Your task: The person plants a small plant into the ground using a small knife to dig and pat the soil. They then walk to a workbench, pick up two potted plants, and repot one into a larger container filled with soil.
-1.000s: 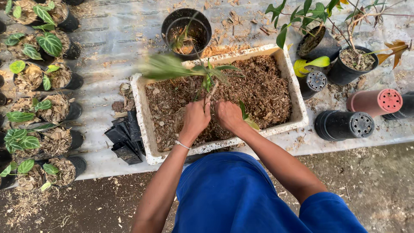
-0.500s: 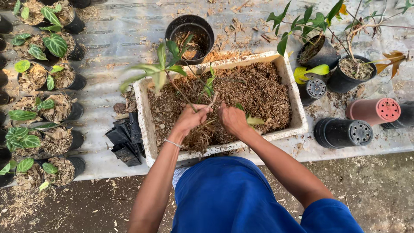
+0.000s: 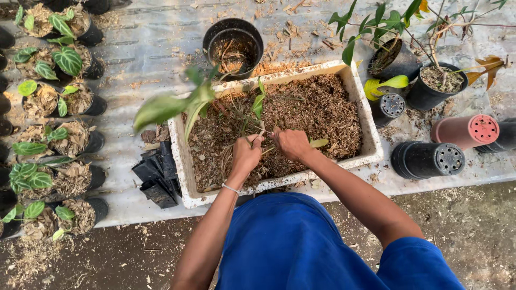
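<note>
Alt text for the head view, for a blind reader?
Both hands, left hand and right hand, grip a leafy plant by its stem over a white tray of brown mulch. Black pots lie nearby.

A small green plant [image 3: 215,104] is held by its stems in the left hand [image 3: 246,154] and right hand [image 3: 291,144], both closed over a white foam box [image 3: 371,139] filled with brown potting mix [image 3: 317,113]. An empty black pot [image 3: 233,45] is seen just behind the box.

The white box [image 3: 371,140] looks like matt foam, chipped along its rim. It holds coarse, fibrous brown mulch [image 3: 312,115]. The round pots [image 3: 427,158] are smooth black plastic; the leaves [image 3: 69,59] are glossy.
</note>
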### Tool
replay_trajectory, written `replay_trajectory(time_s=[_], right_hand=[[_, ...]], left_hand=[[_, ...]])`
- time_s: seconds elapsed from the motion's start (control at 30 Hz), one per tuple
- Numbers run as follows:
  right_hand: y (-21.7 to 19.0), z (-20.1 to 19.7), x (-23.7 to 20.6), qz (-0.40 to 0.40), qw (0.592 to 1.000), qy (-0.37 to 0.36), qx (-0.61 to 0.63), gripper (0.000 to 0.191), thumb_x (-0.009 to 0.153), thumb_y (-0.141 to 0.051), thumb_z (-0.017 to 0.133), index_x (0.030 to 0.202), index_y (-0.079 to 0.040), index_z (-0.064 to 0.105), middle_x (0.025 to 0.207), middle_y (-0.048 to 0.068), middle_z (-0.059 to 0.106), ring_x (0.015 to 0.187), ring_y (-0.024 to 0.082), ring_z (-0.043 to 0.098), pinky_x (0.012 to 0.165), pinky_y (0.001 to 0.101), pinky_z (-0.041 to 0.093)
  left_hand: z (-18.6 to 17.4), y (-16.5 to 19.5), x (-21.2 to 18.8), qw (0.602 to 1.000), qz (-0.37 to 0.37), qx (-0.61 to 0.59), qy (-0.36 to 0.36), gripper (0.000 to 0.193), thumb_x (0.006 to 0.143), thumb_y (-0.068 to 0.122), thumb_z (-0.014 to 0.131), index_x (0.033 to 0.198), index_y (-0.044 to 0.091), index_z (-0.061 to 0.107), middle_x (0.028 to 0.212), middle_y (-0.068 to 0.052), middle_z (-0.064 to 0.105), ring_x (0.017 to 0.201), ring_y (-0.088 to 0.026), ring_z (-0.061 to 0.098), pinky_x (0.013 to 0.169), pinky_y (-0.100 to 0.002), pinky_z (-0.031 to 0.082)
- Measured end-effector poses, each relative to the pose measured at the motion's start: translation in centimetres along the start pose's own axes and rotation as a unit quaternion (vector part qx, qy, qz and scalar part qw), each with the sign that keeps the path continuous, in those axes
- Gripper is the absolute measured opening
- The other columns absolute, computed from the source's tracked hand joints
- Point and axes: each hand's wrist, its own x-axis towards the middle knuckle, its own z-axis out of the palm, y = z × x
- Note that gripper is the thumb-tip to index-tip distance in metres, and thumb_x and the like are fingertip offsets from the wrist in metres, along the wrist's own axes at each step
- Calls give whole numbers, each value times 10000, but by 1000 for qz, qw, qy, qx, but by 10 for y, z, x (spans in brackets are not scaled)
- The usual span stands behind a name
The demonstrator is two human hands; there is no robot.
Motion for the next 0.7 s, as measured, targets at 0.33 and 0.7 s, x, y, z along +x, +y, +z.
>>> replay_trajectory(time_s=[0.33,0.7], right_hand=[[-6,-13,-3,-111,979,-16,167,447,1087,-417,376,921,-57,585,701,198,618,641,378,635,651,520,520],[-26,-8,-15,-7,996,-76,37,436,965,-392,505,907,-12,711,726,170,682,705,345,684,701,507,596]], left_hand=[[-14,-2,-8,995,52,47,68,240,951,167,623,1106,104,795,590,-81,657,458,-145,511,467,-361,388],[-9,-24,-16,961,199,136,133,217,988,133,595,1070,-34,706,708,-184,652,539,-290,612,499,-417,494]])
